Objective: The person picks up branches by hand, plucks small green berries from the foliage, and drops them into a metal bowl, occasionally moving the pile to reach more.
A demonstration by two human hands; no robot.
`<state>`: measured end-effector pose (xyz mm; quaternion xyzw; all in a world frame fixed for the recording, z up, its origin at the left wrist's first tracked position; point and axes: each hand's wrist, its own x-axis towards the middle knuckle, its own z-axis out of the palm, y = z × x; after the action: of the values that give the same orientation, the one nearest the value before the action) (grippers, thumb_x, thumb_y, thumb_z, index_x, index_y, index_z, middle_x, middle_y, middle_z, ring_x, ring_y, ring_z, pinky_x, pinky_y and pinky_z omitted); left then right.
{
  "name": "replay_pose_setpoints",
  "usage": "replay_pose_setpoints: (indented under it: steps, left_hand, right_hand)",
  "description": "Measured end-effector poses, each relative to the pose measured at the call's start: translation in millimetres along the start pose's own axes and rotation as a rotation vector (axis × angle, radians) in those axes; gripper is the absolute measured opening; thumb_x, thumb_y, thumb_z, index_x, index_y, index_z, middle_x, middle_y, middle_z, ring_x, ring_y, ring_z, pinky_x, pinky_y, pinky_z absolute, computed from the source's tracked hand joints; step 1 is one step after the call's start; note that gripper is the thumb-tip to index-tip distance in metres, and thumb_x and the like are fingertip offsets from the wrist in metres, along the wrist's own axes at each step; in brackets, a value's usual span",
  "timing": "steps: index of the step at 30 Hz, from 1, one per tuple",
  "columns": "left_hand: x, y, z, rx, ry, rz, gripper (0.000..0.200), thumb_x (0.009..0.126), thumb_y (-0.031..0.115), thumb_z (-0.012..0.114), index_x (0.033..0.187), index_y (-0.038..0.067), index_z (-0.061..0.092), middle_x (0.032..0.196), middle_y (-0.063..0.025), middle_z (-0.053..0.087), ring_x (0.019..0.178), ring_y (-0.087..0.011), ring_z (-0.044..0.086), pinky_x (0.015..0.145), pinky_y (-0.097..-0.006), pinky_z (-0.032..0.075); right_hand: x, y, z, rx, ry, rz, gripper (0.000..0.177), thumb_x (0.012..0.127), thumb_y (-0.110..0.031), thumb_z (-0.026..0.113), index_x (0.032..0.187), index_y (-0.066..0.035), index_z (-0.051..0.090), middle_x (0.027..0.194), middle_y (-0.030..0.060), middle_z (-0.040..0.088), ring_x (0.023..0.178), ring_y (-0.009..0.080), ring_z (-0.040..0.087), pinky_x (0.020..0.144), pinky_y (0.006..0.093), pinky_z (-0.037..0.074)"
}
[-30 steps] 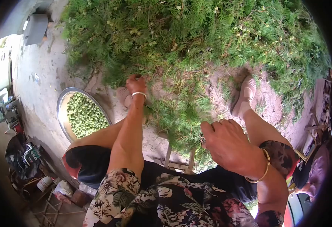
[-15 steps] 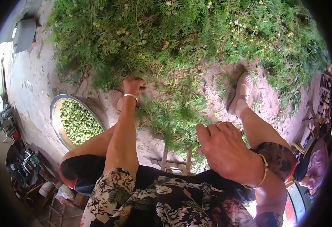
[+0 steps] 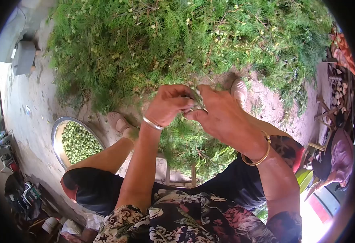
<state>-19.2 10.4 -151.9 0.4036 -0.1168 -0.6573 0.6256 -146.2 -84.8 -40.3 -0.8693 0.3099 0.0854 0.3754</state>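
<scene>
My left hand (image 3: 168, 106), with a silver bracelet at the wrist, is closed in a pinch over the middle of the view. Facing it, my right hand (image 3: 224, 117), with a gold bangle, has its fingers closed too. Between the two sets of fingertips shows a small green conifer sprig (image 3: 199, 98), partly hidden by the fingers. Beyond both hands spreads a big heap of cut conifer branches (image 3: 145, 52) dotted with pale green cones. More loose sprigs (image 3: 185, 139) lie beneath, between my legs. To the left a metal basin (image 3: 56, 139) holds many green cones (image 3: 79, 141).
Pinkish shoes (image 3: 118, 121) stand at the heap's near edge. A grey box-like object (image 3: 24, 58) is on the floor at upper left. Machine-like items (image 3: 0, 146) lie at far left. Wooden pieces (image 3: 327, 107) and a purple cloth (image 3: 341, 156) are at the right.
My left hand has come away from the heap's edge toward the middle, and my right hand has risen from above my lap to meet it. A sprig now shows between them.
</scene>
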Motion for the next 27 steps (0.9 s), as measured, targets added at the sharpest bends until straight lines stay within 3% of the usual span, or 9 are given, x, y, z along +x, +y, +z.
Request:
replay_pose_setpoints:
  steps: [4,7,11,12,16,18,21,24,27]
  left_hand:
    - [-6.2,4.0,21.8,-0.001,-0.058,-0.052,0.009,0.080,0.003,0.062,0.077,-0.005,0.061,0.066,-0.0054,0.060,0.052,-0.0085,0.050,0.045,-0.0231,0.040]
    - [-11.2,3.2,22.6,-0.036,-0.066,-0.136,0.013,0.081,0.006,0.063,0.076,-0.005,0.061,0.061,-0.0033,0.056,0.049,-0.0077,0.047,0.044,-0.0233,0.039]
    - [-14.0,-6.6,4.3,-0.093,-0.240,-0.097,0.018,0.082,0.012,0.066,0.075,-0.004,0.061,0.058,-0.0035,0.052,0.048,-0.0087,0.047,0.043,-0.0248,0.044]
    - [-13.2,-14.9,-5.7,-0.097,-0.226,-0.091,0.018,0.082,0.012,0.066,0.075,-0.004,0.061,0.058,-0.0035,0.052,0.048,-0.0087,0.047,0.043,-0.0248,0.044]
    - [-11.9,-61.5,-70.6,-0.170,0.131,-0.122,0.012,0.084,0.007,0.061,0.082,-0.005,0.060,0.069,-0.0115,0.059,0.051,-0.0151,0.052,0.047,-0.0335,0.052]
    - [-19.5,-85.7,-107.8,-0.239,0.511,-0.114,0.011,0.085,0.007,0.059,0.086,-0.004,0.059,0.074,-0.0129,0.060,0.059,-0.0189,0.057,0.059,-0.0409,0.055]
    - [-30.3,-111.8,-164.7,-0.372,0.659,-0.025,0.012,0.083,0.008,0.060,0.086,-0.003,0.058,0.078,-0.0134,0.060,0.069,-0.0241,0.059,0.062,-0.0428,0.056]
    - [-37.0,-112.4,-192.7,-0.453,0.751,-0.018,0.012,0.083,0.009,0.059,0.087,-0.003,0.058,0.079,-0.0124,0.060,0.069,-0.0234,0.059,0.062,-0.0419,0.055]
    - [-20.3,-114.7,-212.7,-0.067,0.917,-0.050,0.018,0.082,0.013,0.064,0.091,-0.002,0.061,0.074,-0.0102,0.061,0.067,-0.0210,0.060,0.060,-0.0401,0.054]
  right_hand:
    - [-2.2,2.1,-2.3,-0.146,-0.009,0.086,0.023,0.077,-0.017,0.065,0.083,0.002,0.053,0.070,0.0223,0.058,0.072,0.0442,0.057,0.064,0.0503,0.044]
    - [-4.8,15.2,3.5,-0.302,0.101,-0.086,0.010,0.070,-0.006,0.060,0.078,0.000,0.058,0.066,0.0218,0.060,0.068,0.0408,0.061,0.059,0.0484,0.046]
    - [-8.3,15.8,-0.7,-0.130,0.006,-0.113,0.006,0.072,-0.004,0.059,0.073,0.000,0.055,0.066,0.0216,0.058,0.067,0.0421,0.058,0.058,0.0460,0.045]
    - [-8.6,15.5,0.9,-0.041,0.032,-0.088,0.008,0.072,-0.003,0.061,0.071,0.000,0.054,0.062,0.0180,0.055,0.059,0.0354,0.053,0.055,0.0404,0.042]
    - [-6.6,9.6,-3.8,0.215,0.080,-0.038,0.008,0.073,0.000,0.063,0.072,0.001,0.054,0.056,0.0132,0.050,0.050,0.0233,0.043,0.050,0.0298,0.037]
    - [-7.2,5.9,-3.9,0.111,0.040,-0.082,0.008,0.073,-0.002,0.062,0.073,0.001,0.054,0.059,0.0169,0.053,0.052,0.0275,0.050,0.051,0.0341,0.040]
    - [-10.4,-0.4,6.2,-0.279,-0.269,-0.127,0.009,0.069,-0.003,0.060,0.078,-0.002,0.055,0.067,0.0207,0.058,0.064,0.0353,0.059,0.057,0.0452,0.044]
    - [-13.5,-7.0,14.2,-0.388,-0.384,-0.170,0.014,0.066,-0.001,0.057,0.080,-0.001,0.055,0.069,0.0181,0.058,0.067,0.0343,0.058,0.060,0.0439,0.044]
    - [-20.1,-1.1,19.5,-0.487,-0.557,-0.291,0.016,0.066,-0.001,0.058,0.081,0.003,0.056,0.075,0.0162,0.061,0.072,0.0308,0.060,0.064,0.0408,0.046]
